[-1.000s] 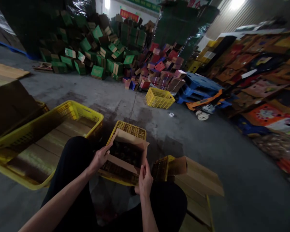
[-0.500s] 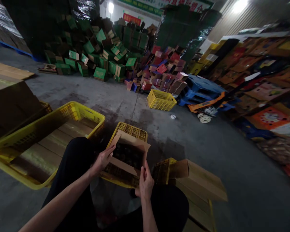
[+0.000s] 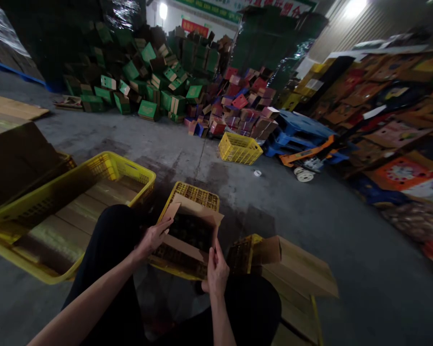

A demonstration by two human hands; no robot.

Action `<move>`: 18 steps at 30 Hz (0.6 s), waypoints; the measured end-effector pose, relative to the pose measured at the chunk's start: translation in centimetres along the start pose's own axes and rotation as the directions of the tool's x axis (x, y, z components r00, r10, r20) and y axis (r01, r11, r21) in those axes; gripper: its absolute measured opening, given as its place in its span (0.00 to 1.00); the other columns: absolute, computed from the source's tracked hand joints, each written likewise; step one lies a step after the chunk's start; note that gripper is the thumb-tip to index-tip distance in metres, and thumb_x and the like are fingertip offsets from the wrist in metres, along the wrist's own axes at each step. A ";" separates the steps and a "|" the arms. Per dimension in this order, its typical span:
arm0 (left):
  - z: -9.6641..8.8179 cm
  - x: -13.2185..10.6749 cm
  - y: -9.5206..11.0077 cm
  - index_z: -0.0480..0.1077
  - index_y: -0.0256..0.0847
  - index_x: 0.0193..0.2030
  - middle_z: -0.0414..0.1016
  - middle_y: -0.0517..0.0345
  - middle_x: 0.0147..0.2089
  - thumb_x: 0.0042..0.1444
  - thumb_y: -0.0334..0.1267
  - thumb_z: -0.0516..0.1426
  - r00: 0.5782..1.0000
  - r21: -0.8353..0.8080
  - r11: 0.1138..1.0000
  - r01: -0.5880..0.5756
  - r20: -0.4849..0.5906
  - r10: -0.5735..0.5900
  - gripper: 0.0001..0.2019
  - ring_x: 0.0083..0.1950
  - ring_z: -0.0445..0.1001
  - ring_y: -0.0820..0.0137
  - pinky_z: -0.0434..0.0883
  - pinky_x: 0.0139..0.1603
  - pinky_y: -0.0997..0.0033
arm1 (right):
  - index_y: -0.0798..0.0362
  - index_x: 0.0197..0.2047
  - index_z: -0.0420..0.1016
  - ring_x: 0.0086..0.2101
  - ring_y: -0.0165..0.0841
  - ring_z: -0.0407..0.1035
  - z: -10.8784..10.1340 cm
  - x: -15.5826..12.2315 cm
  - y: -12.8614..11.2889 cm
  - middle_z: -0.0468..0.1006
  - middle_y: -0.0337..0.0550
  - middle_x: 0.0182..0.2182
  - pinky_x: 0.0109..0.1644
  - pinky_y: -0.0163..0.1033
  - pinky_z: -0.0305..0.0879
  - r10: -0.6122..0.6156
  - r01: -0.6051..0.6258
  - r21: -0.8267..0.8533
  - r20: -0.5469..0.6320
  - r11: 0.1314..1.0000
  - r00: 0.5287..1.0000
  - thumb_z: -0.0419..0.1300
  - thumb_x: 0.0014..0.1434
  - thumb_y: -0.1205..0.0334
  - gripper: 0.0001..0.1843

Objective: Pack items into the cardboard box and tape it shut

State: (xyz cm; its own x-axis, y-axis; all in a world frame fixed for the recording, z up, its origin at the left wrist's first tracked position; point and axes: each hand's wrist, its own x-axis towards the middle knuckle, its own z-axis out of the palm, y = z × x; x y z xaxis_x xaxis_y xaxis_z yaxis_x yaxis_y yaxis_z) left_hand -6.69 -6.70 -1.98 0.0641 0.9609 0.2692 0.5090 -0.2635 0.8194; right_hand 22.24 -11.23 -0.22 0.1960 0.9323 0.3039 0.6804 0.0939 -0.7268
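Observation:
An open cardboard box (image 3: 186, 247) rests on an upturned yellow plastic crate (image 3: 197, 195) between my knees. Dark rounded items (image 3: 190, 230) fill the box, too dim to identify. My left hand (image 3: 153, 241) grips the box's left flap, fingers along its outer side and thumb near the edge. On the right side, my right hand (image 3: 217, 270) pinches the right flap between thumb and fingers. The box's flaps are spread outward.
To my left, a large yellow crate (image 3: 149, 175) holds several flat-lying cardboard boxes (image 3: 77, 211). More cardboard boxes (image 3: 306, 266) stand at my right knee. Ahead are a small yellow crate (image 3: 240, 149), a tape roll (image 3: 257, 173), a pallet jack (image 3: 306, 154) and heaped green cartons (image 3: 148, 109).
The view has shifted very slightly. Both hands keep their places on the box flaps, and the box has not visibly moved.

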 end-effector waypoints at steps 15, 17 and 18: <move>0.4 0.1 -0.5 0.78 0.43 0.56 0.78 0.50 0.60 0.62 0.37 0.53 0.999 -0.007 1.000 0.000 -0.038 0.000 0.19 0.62 0.76 0.58 0.73 0.63 0.57 | 0.51 0.66 0.72 0.51 0.40 0.78 0.4 -0.1 0.8 0.78 0.49 0.57 0.57 0.41 0.72 -0.013 0.013 0.020 -0.012 1.000 1.000 0.52 0.70 0.45 0.28; 0.3 0.0 -0.5 0.78 0.43 0.57 0.78 0.50 0.60 0.62 0.37 0.54 1.000 -0.008 1.000 -0.006 -0.029 0.006 0.19 0.62 0.75 0.58 0.73 0.63 0.58 | 0.50 0.66 0.71 0.52 0.40 0.77 0.4 -0.1 0.8 0.78 0.48 0.58 0.58 0.41 0.72 -0.020 0.020 0.019 -0.014 1.000 1.000 0.52 0.70 0.46 0.28; 0.2 0.0 -0.5 0.77 0.43 0.58 0.78 0.50 0.60 0.62 0.37 0.54 1.000 -0.008 1.000 -0.010 -0.024 0.009 0.19 0.63 0.75 0.59 0.73 0.63 0.58 | 0.50 0.66 0.71 0.52 0.40 0.77 0.4 -0.1 0.8 0.78 0.47 0.58 0.58 0.42 0.72 -0.024 0.024 0.017 -0.015 1.000 1.000 0.51 0.70 0.46 0.28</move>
State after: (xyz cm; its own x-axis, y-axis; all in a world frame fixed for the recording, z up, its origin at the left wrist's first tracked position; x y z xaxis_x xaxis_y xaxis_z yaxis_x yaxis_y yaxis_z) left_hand -6.75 -6.51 -2.54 0.0479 0.9561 0.2891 0.5016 -0.2733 0.8208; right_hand 22.48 -11.12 -1.03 0.1903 0.9245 0.3304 0.6727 0.1223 -0.7298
